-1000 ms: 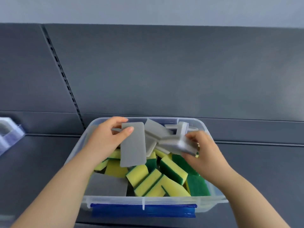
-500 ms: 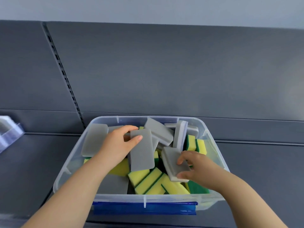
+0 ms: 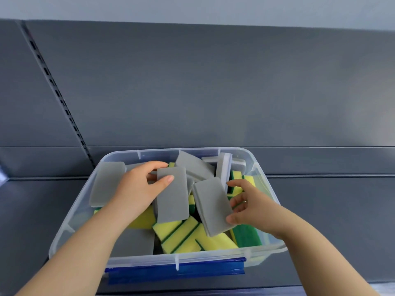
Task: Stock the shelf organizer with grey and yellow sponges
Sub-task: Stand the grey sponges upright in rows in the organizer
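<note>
A: What is different now from a moment ago?

B: The right hand (image 3: 249, 207) is now gripping a flat grey sponge (image 3: 212, 205) by its right edge. Half a second back that sponge was lying lower, under the fingers. Now it is tipping up, off the yellow sponges (image 3: 186, 236).

A: And the other hand?

B: The left hand (image 3: 136, 189) is gripping its own grey sponge (image 3: 172, 194), thumb on top. It is sitting about where it was.

A: So what does that mean?

B: I think both hands are getting loaded, one grey sponge each. Next is carrying them to the organizer. I am not seeing the organizer here. Something pale is peeking in at the far left edge, too small to tell.

A: Where are the sponges sitting?

B: All in the clear bin (image 3: 70, 223), which is resting on the dark shelf (image 3: 331, 210).

A: Is there room to move?

B: Yes, going up is open. The right hand is working near the bin's right wall. Another grey sponge (image 3: 108, 182) is leaning on the left wall, beside the left wrist.
</note>
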Demonstrator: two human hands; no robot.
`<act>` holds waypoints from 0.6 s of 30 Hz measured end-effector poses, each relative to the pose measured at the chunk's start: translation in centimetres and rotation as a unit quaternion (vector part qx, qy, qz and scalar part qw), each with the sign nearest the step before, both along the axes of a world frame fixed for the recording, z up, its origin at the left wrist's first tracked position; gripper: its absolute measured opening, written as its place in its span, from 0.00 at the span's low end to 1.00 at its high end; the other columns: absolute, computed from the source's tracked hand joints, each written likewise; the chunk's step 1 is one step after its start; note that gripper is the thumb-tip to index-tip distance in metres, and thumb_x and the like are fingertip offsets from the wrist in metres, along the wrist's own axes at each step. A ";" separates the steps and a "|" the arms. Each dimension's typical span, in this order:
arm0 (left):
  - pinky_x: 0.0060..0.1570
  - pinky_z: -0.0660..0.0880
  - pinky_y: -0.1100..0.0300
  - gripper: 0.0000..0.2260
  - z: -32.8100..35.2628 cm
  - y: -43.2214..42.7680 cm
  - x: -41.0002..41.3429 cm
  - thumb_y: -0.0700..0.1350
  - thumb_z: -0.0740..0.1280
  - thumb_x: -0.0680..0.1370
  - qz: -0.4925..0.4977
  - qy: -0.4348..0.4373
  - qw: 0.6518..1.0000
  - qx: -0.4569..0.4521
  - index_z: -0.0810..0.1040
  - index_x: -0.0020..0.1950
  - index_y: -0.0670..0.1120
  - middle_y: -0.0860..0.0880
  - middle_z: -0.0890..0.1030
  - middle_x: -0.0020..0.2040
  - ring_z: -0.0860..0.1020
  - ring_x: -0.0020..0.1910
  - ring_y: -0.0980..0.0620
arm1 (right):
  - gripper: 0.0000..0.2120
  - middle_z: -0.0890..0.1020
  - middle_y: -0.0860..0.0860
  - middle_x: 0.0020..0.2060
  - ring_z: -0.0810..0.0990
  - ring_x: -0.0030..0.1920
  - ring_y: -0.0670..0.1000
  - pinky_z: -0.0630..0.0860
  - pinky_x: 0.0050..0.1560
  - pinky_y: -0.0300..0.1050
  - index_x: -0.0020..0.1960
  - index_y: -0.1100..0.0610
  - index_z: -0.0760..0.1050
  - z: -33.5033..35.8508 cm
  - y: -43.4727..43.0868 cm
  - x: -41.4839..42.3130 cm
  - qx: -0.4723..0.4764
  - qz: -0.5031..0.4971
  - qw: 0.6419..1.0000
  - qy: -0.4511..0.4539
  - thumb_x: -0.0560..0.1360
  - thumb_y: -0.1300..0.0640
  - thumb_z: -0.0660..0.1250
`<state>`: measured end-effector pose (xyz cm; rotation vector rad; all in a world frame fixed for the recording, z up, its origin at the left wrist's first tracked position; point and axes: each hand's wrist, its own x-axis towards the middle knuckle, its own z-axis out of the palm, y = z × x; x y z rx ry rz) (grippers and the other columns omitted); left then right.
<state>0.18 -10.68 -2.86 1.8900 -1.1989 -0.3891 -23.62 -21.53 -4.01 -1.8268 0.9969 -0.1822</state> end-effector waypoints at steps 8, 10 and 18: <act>0.50 0.76 0.59 0.13 -0.7 -0.3 -0.1 0.51 0.71 0.72 -0.011 0.006 1.000 0.013 0.78 0.56 0.56 0.59 0.81 0.50 0.79 0.50 0.60 | 0.41 0.79 0.50 0.50 0.80 0.45 0.49 0.78 0.51 0.44 0.71 0.43 0.58 -0.4 0.2 0.5 0.058 0.059 0.997 -0.003 0.65 0.60 0.74; 0.51 0.77 0.57 0.14 -0.5 -0.2 -0.1 0.51 0.71 0.72 -0.021 0.016 0.999 0.022 0.77 0.57 0.56 0.59 0.81 0.51 0.78 0.51 0.59 | 0.35 0.80 0.53 0.48 0.79 0.42 0.51 0.78 0.47 0.44 0.68 0.45 0.62 0.0 0.2 0.5 0.068 0.061 0.995 -0.028 0.67 0.61 0.73; 0.51 0.75 0.63 0.12 0.8 0.0 -1.0 0.50 0.72 0.72 -0.059 0.049 0.997 0.026 0.78 0.55 0.58 0.60 0.81 0.51 0.78 0.50 0.63 | 0.43 0.77 0.58 0.52 0.82 0.47 0.59 0.80 0.48 0.49 0.71 0.40 0.53 1.2 -0.6 0.6 0.070 -0.021 0.988 -0.136 0.68 0.65 0.73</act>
